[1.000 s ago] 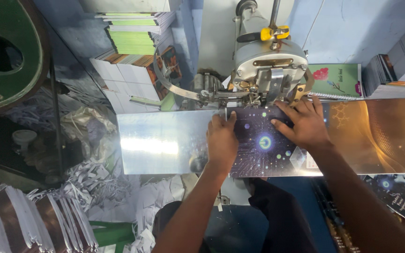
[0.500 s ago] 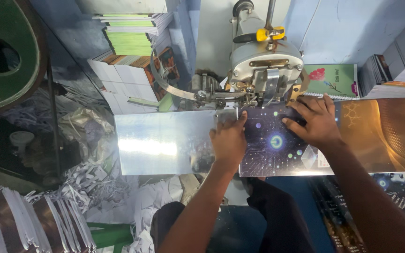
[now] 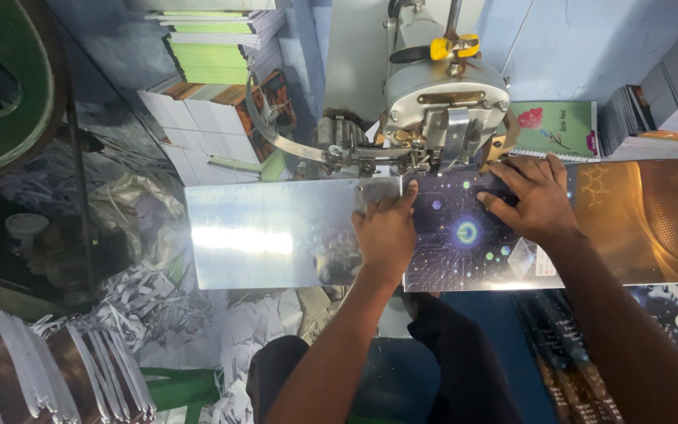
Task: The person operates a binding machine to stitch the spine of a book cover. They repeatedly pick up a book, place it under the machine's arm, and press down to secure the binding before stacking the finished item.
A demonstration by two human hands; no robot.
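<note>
The left hand [image 3: 386,232] covers the seam where the glossy cover [image 3: 464,235] meets the metal plate [image 3: 276,232]; the machine head [image 3: 445,102] hides the cover's far edge, and its right end runs out of frame

A pale blue wall [image 3: 590,39] filled the upper right of the frame. Stacked books [image 3: 213,55] stood at upper centre-left, a green wheel [image 3: 9,94] at upper left. Paper scraps [image 3: 158,298] littered the lower left. Light glared off a metal plate [image 3: 268,235] at centre.
</note>
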